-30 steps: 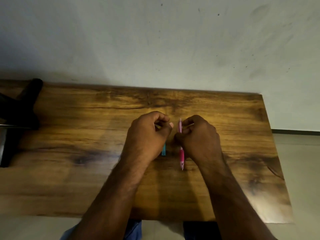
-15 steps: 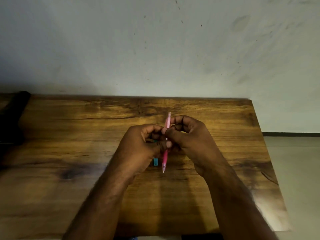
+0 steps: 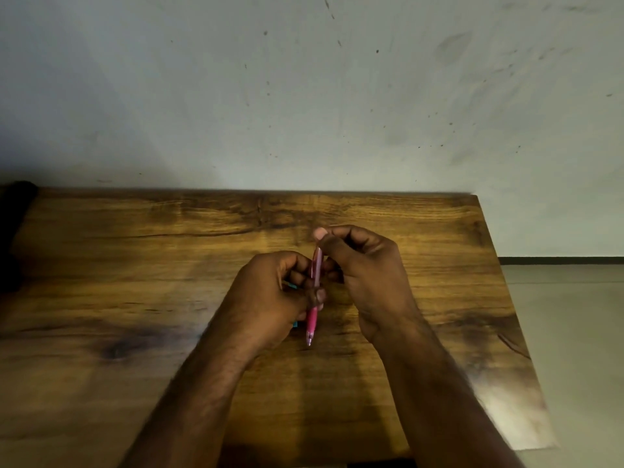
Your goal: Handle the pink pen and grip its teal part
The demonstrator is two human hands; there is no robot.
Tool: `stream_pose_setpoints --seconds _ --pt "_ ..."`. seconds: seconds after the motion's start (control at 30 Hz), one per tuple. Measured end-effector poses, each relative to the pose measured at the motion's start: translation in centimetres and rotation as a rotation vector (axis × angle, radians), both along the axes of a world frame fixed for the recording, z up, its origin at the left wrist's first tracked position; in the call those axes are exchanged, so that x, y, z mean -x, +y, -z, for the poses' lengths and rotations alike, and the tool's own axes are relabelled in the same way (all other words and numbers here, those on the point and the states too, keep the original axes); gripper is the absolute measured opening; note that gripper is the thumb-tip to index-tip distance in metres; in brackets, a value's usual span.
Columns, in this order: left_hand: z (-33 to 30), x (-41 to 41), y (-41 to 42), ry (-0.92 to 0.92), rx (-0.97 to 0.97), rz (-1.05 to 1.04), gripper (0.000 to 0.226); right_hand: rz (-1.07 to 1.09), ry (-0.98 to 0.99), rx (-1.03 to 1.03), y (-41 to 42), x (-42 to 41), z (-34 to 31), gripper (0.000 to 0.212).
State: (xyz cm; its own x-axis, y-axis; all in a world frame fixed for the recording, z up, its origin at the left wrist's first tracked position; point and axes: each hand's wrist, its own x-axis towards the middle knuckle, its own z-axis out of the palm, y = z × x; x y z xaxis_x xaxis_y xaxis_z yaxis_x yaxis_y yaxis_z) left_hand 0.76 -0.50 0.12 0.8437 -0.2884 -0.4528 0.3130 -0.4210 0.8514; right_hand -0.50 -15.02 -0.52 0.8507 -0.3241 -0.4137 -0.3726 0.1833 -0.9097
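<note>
Holding a slim pink plastic pen [image 3: 315,292] between both hands, above the middle of the wooden table with dark grain [image 3: 135,265].

Head view: my left hand [image 3: 266,298] has its fingers curled, thumb and fingertips pinching the pen's lower barrel near the darker pink grip. A small teal piece [image 3: 294,324] shows at the heel of that hand and again between its fingers; most of it is hidden, so I cannot tell its shape, only that it sits inside the same curled hand. My right hand [image 3: 364,275] is also curled; its thumb and forefinger close over the pen's upper end, covering the top. Pen stands nearly upright in the picture, tip toward me, slightly tilted, clear of the tabletop as far as I can judge; the tip shows below my left thumb.

Both forearms enter from the near edge of the table. Pale grey wall with dark specks [image 3: 304,96] stands behind the far edge. Dark object [image 3: 15,231] at the left edge, too dim to identify. Light floor [image 3: 574,332] shows to the right.
</note>
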Motion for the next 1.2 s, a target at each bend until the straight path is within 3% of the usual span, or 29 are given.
stream_pose_setpoints --seconds 0.8,0.87,1.07,1.2 --pt "-0.4 0.3 -0.4 0.075 -0.068 -0.007 0.019 0.039 0.014 -0.134 0.1 -0.9 1.3 0.014" --pt "-0.3 0.3 -0.5 0.055 -0.074 -0.037 0.020 0.080 0.009 -0.031 -0.3 -0.9 1.4 0.010" --pt "0.0 0.0 -0.3 -0.023 -0.098 -0.103 0.019 -0.057 0.066 0.737 -1.1 -0.1 2.3 0.009" --pt "0.2 0.0 -0.2 -0.055 -0.122 -0.091 0.020 -0.124 0.103 0.936 -0.5 0.1 2.2 0.005"
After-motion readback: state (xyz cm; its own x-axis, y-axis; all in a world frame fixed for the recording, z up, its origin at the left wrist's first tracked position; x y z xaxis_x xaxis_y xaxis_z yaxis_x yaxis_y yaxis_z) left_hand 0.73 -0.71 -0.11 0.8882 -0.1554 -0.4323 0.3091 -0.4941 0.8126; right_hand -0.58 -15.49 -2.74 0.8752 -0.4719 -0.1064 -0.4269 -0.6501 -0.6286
